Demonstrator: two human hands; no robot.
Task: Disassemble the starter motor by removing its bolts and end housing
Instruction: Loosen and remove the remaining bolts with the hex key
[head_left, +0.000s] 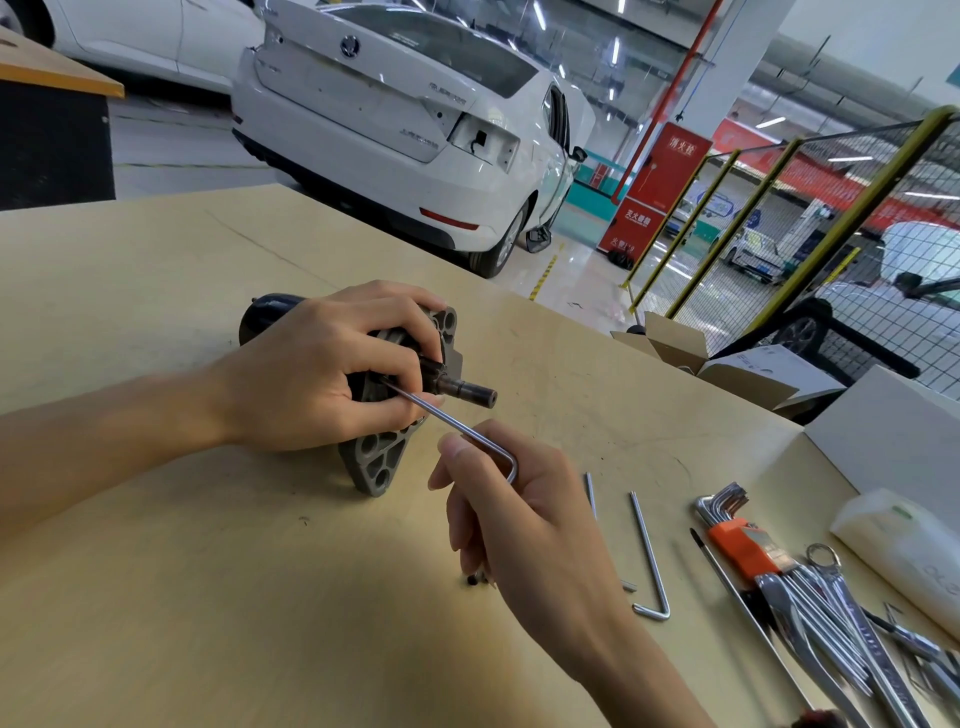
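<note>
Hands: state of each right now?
Left hand: fingers curled round the starter motor, holding it.
Right hand: fingers pinch the hex key, tip at the motor.

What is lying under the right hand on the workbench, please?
Small dark bits, perhaps removed bolts, peek out under the right hand, beside part of a hex key. The hand covers the rest.

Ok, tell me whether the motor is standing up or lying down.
Lying down: the motor rests on its side on the table, shaft pointing sideways, steadied by the left hand.
</note>
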